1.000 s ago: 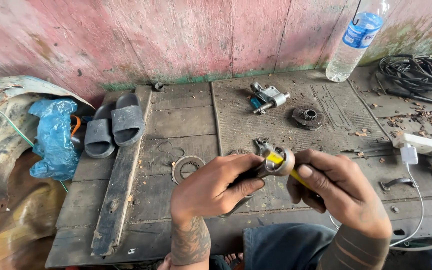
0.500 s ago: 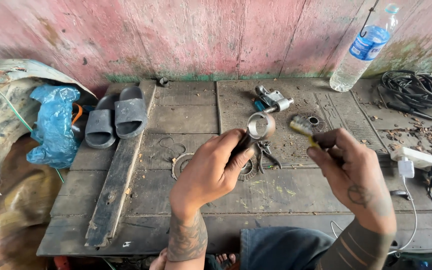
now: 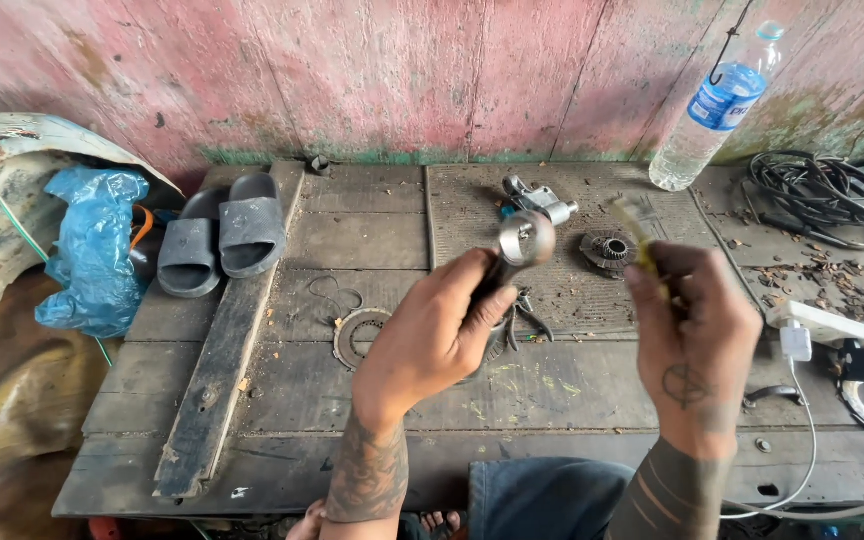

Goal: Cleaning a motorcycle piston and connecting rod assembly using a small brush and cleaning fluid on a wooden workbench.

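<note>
My left hand [image 3: 430,335] grips a dark shaft with a round metal end piece [image 3: 525,238], held up above the wooden platform [image 3: 372,380]. My right hand [image 3: 694,345] is raised beside it, apart from the part, and holds a yellow-handled tool [image 3: 640,228] that is blurred. Under my left hand lie a flat toothed metal ring [image 3: 357,338] and a pair of pliers [image 3: 522,320].
On the planks sit a grey metal fitting [image 3: 537,200], a dark gear [image 3: 608,248], a pair of grey sandals [image 3: 220,232] and a long wooden plank [image 3: 227,350]. A plastic bottle [image 3: 712,105] hangs at the wall. Black cable coil [image 3: 822,190], white power strip [image 3: 822,325], blue plastic bag [image 3: 92,250].
My hands have separated: the right hand pulled the yellow-handled tool away from the metal part and lifted it. The left hand raised the part higher.
</note>
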